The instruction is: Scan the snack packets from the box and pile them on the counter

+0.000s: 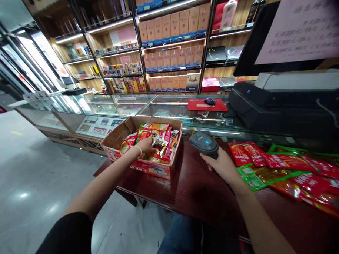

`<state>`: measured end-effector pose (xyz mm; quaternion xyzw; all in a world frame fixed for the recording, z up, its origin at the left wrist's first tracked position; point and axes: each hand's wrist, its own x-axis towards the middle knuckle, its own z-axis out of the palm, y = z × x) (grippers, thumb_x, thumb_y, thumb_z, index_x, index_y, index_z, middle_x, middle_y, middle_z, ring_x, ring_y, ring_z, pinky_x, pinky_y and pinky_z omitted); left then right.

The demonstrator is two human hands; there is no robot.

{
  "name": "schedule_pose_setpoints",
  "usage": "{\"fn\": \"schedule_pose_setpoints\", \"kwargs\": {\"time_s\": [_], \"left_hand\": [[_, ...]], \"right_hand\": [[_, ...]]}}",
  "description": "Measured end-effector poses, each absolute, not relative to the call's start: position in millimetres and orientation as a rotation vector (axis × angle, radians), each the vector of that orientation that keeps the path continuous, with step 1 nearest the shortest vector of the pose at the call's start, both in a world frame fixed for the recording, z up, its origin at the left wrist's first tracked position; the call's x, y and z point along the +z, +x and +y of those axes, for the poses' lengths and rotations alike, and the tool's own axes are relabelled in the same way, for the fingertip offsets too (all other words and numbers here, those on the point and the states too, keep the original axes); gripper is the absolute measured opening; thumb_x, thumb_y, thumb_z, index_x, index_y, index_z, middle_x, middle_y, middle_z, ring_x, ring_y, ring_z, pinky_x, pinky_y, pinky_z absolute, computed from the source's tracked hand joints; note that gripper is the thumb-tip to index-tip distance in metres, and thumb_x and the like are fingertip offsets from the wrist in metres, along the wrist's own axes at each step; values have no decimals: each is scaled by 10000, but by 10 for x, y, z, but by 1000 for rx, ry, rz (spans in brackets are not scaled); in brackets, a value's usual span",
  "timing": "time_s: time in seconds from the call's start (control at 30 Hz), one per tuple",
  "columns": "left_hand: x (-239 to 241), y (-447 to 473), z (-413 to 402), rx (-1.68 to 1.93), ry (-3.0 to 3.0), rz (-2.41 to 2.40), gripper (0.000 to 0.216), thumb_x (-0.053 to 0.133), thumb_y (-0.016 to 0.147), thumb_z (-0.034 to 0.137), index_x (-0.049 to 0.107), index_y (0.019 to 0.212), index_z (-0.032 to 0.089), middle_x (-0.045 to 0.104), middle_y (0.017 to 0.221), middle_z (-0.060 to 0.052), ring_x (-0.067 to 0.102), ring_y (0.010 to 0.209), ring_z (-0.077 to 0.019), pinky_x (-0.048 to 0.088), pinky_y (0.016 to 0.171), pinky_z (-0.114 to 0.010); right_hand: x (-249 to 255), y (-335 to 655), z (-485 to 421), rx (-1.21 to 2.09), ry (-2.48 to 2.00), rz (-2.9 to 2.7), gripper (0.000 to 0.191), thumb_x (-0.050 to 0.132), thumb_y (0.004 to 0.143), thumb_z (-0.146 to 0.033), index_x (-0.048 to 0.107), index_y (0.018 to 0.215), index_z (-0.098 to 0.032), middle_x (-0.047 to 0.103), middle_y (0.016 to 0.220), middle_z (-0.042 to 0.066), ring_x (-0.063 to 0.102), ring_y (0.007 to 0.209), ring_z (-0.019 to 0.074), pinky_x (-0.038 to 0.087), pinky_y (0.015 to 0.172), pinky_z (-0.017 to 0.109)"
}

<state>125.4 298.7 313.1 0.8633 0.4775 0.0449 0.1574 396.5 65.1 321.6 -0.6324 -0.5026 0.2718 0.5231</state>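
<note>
My left hand (146,145) reaches into an open cardboard box (113,140) full of snack packets (160,136) and closes on a dark packet (159,144) near the middle. The box stands at the left end of a dark red wooden counter (189,190). My right hand (222,164) is wrapped around the handle of a grey barcode scanner (204,143), held just above the counter to the right of the box, its head pointing toward the box.
Several red and green flat snack packets (282,166) lie spread on the counter at the right. A black register with a screen (284,105) stands behind them. Glass display cases (126,103) and shelves of boxed goods (172,42) fill the back; grey floor lies left.
</note>
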Motion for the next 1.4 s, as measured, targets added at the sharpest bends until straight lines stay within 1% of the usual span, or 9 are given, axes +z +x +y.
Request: {"fn": "schedule_pose_setpoints", "kwargs": {"time_s": [0.17, 0.37, 0.57, 0.67, 0.77, 0.87, 1.13, 1.27, 1.4], "left_hand": [[3175, 1263, 2939, 132, 2453, 1273, 237, 682, 668, 379, 558, 755, 196, 625, 722, -8, 578, 688, -179, 403, 606, -247], [3244, 1227, 2881, 307, 2338, 1143, 251, 587, 749, 431, 623, 742, 183, 613, 655, 10, 545, 624, -148, 392, 614, -243], [3457, 1248, 2792, 907, 2358, 1183, 262, 542, 811, 418, 672, 796, 191, 683, 856, -44, 603, 843, -192, 441, 788, -272], [3535, 1285, 2772, 1123, 2293, 1223, 281, 482, 875, 412, 650, 873, 187, 675, 860, -41, 596, 821, -173, 443, 775, -256], [3563, 1344, 2797, 1146, 2257, 1350, 313, 431, 924, 420, 631, 945, 180, 686, 846, -40, 603, 779, -170, 436, 730, -247], [3561, 1420, 2837, 1099, 2327, 1430, 299, 445, 933, 402, 638, 1018, 190, 716, 943, -72, 644, 866, -204, 438, 761, -264], [3534, 1611, 2787, 745, 2631, 1489, 312, 383, 968, 355, 556, 1160, 181, 715, 966, -157, 686, 869, -293, 443, 718, -324], [3564, 1667, 2708, 917, 2529, 1502, 272, 355, 982, 341, 514, 1151, 199, 707, 944, -130, 685, 879, -273, 440, 720, -307], [3725, 1819, 2578, 1344, 2268, 1454, 255, 370, 975, 346, 509, 1140, 210, 689, 935, -89, 672, 864, -241, 448, 743, -301]], "right_hand": [[3196, 4011, 564, 632, -1525, -1216, 413, 676, 798, -397, 576, 1143, -192, 609, 627, -31, 511, 422, 124, 436, 447, 262], [3270, 4105, 390, 621, -1514, -1181, 406, 686, 787, -404, 582, 1112, -185, 607, 619, -29, 506, 412, 127, 435, 451, 272], [3351, 4205, 225, 606, -1520, -1156, 367, 698, 768, -426, 568, 1017, -191, 565, 543, -48, 500, 401, 139, 419, 442, 278], [3338, 4256, 191, 592, -1518, -1153, 358, 703, 764, -432, 554, 994, -202, 564, 547, -50, 492, 389, 139, 411, 432, 284], [3307, 4294, 178, 588, -1503, -1149, 341, 698, 779, -434, 539, 982, -210, 557, 552, -54, 490, 387, 137, 402, 426, 279], [3278, 4320, 167, 580, -1501, -1167, 309, 690, 797, -433, 526, 949, -218, 542, 546, -61, 498, 392, 135, 403, 433, 274], [3228, 4399, 142, 605, -1489, -1167, 338, 690, 802, -454, 528, 978, -215, 556, 585, -55, 495, 396, 129, 403, 437, 275], [3233, 4424, 116, 604, -1498, -1143, 363, 701, 781, -475, 531, 956, -207, 544, 546, -58, 488, 393, 132, 398, 439, 276], [3227, 4472, 62, 599, -1501, -1092, 389, 717, 760, -485, 537, 960, -204, 566, 570, -46, 492, 400, 128, 396, 433, 269]]}}
